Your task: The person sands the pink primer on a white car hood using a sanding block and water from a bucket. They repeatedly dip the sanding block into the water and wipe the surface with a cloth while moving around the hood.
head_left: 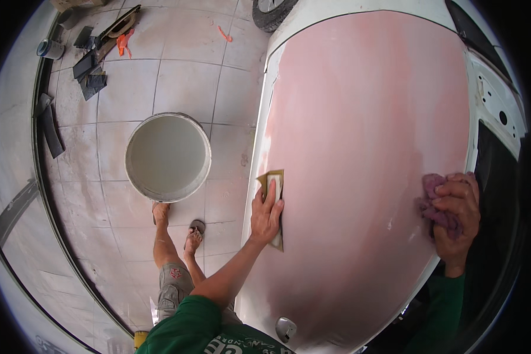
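A car door panel (pixel 360 118), coated in patchy pink over white, spreads out in front of me. My left hand (pixel 268 215) presses a pale sanding block wrapped in tan sandpaper (pixel 276 177) flat against the panel's left edge, fingers stretched along it. Over at the panel's right edge, my right hand (pixel 459 215) grips a crumpled purple cloth (pixel 435 203) and rests by the window opening. The lower half of the panel looks wet and shiny. A door handle (pixel 286 329) shows close to my body.
A large round bucket of cloudy water (pixel 168 156) stands on the tiled floor to the left, just beyond my feet. Dark sandpaper sheets (pixel 92 82), an orange scrap (pixel 124 43) and a can (pixel 50 49) lie farther off. A tyre (pixel 271 15) shows at the top.
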The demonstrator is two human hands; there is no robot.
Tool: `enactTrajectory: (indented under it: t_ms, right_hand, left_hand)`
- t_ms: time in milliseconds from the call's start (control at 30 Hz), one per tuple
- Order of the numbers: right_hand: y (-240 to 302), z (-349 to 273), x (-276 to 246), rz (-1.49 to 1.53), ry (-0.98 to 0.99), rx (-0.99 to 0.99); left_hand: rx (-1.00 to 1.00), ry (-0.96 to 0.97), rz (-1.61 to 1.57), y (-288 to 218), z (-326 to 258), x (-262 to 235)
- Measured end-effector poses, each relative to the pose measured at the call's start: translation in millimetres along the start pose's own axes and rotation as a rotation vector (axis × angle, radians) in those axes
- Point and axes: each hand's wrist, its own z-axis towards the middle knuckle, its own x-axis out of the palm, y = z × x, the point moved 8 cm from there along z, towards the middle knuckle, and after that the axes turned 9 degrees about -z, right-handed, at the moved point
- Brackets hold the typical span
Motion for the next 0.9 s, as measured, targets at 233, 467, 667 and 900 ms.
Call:
enactTrajectory:
  t_ms: [233, 467, 667, 900]
  right_hand:
    - [-10.2, -30.3, 3.7, -0.097, 0.168, 0.08]
    - [-15.0, -22.5, 3.5, -0.12, 0.204, 0.032]
    - [-13.5, -33.0, 0.6, -0.192, 0.263, 0.057]
    - [1.4, 10.7, 8.1, -0.106, 0.19, -0.032]
  left_hand:
    - [-0.083, -0.019, 0.017, -68.1, 156.7, 3.1]
    - [-0.133, -0.057, 0.02, -115.2, 231.0, -10.7]
    - [-0.373, 0.034, -0.042, -68.8, 59.2, -1.6]
    - [-0.337, 0.009, -0.009, -161.3, 349.7, -12.7]
